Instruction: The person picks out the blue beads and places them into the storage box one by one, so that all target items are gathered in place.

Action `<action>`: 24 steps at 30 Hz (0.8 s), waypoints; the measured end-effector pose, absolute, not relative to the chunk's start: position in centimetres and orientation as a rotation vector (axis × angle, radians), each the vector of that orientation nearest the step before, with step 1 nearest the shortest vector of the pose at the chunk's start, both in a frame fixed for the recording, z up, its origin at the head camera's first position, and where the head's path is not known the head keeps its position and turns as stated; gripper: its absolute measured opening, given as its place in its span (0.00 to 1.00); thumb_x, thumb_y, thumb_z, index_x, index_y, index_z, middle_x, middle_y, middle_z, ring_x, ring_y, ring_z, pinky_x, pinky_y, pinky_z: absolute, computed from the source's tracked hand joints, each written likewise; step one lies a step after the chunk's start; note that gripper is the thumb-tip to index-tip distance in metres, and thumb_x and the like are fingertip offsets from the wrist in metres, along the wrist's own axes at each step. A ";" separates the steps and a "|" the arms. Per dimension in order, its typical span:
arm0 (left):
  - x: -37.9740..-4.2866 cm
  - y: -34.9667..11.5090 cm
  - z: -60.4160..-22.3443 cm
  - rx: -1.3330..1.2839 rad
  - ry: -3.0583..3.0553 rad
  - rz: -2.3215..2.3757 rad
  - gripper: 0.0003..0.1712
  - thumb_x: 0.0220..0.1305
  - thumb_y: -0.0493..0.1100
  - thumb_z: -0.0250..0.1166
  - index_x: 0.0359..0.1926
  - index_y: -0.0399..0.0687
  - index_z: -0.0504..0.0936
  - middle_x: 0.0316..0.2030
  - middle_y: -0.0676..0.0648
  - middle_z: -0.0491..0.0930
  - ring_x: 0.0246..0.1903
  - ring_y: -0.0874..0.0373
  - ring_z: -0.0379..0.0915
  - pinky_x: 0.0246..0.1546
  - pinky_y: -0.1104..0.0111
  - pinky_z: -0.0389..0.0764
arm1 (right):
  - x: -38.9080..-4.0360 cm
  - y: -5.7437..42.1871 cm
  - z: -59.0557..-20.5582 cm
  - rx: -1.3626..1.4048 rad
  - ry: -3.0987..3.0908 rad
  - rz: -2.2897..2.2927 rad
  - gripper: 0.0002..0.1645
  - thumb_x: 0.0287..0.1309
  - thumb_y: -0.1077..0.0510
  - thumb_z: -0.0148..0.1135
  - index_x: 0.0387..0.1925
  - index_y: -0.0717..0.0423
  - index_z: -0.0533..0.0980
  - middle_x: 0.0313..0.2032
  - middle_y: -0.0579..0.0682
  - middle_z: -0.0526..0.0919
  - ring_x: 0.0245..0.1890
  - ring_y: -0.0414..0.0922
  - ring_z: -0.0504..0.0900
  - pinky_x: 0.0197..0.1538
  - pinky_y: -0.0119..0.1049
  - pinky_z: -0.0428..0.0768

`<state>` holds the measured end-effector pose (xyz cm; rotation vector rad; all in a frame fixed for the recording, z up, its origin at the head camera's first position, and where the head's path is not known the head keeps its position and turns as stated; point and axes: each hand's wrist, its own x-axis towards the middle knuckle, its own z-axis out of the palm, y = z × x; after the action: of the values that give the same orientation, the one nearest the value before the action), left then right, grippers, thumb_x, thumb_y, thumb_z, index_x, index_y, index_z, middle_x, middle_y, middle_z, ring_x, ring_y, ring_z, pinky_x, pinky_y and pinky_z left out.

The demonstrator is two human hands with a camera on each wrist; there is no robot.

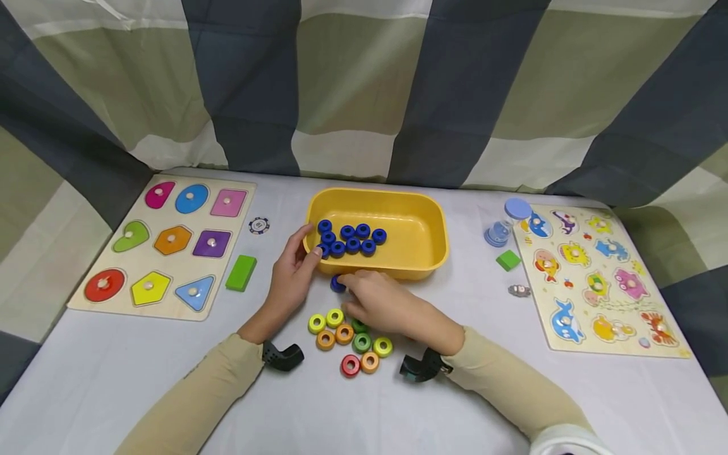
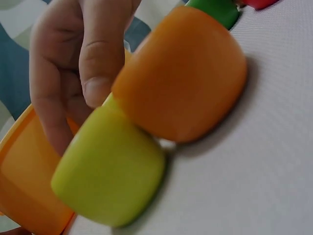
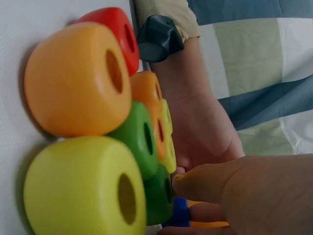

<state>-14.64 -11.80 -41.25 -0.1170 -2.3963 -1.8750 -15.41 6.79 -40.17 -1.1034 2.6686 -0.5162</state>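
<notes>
Tabletop: blue ring (image 1: 337,284) under right hand (image 1: 380,304).

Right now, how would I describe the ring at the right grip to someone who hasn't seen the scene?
Find the yellow tub mid-table. Just outside its near wall, the right hand touches a blue ring. It is the only blue ring on the table; the others are in the tub.

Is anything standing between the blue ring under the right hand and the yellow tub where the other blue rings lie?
Only the tub's own near wall. The blue ring lies on the table just in front of it, at the right hand fingertips. The left hand rests on the tub's left corner, off to the side. The other coloured rings lie nearer the person.
</notes>
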 end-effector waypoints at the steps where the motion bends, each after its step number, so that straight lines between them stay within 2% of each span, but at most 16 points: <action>1: -14.7 -11.8 -41.3 -0.116 -2.397 -1.876 0.29 0.73 0.38 0.50 0.72 0.39 0.58 0.73 0.40 0.57 0.72 0.46 0.55 0.71 0.59 0.64 | -15.5 6.8 -40.3 -1.113 2.677 -0.515 0.24 0.62 0.53 0.61 0.57 0.60 0.75 0.41 0.50 0.83 0.33 0.38 0.76 0.40 0.32 0.79; 4: -14.7 -11.8 -41.3 -0.117 -2.401 -1.871 0.29 0.73 0.38 0.50 0.72 0.38 0.58 0.73 0.40 0.57 0.72 0.45 0.55 0.71 0.59 0.64 | -15.5 6.8 -40.6 -1.133 2.688 -0.536 0.18 0.62 0.53 0.62 0.51 0.56 0.78 0.41 0.49 0.83 0.33 0.38 0.76 0.39 0.33 0.79; 8: -14.7 -11.8 -41.2 -0.116 -2.396 -1.866 0.29 0.73 0.37 0.51 0.72 0.37 0.58 0.73 0.39 0.58 0.72 0.45 0.56 0.71 0.58 0.64 | -15.6 6.8 -40.8 -1.169 2.687 -0.579 0.06 0.60 0.55 0.64 0.38 0.52 0.79 0.34 0.45 0.81 0.30 0.36 0.74 0.35 0.29 0.76; 11: -14.7 -11.8 -41.2 -0.114 -2.390 -1.872 0.29 0.73 0.37 0.51 0.72 0.37 0.59 0.73 0.39 0.58 0.72 0.45 0.55 0.71 0.59 0.64 | -15.7 6.8 -40.9 -1.206 2.678 -0.633 0.04 0.57 0.56 0.67 0.31 0.51 0.79 0.30 0.43 0.81 0.28 0.35 0.74 0.33 0.26 0.76; 24: -14.6 -11.7 -41.1 -0.109 -2.395 -1.868 0.29 0.73 0.37 0.51 0.72 0.38 0.59 0.73 0.40 0.58 0.72 0.46 0.55 0.71 0.59 0.63 | -15.8 6.8 -41.2 -1.259 2.647 -0.708 0.03 0.55 0.60 0.68 0.31 0.53 0.80 0.30 0.43 0.83 0.30 0.36 0.78 0.35 0.25 0.79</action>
<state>-14.60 -11.73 -41.13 -0.1092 -2.3948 -1.8679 -15.76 6.78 -41.21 -1.2593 2.6470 -0.7082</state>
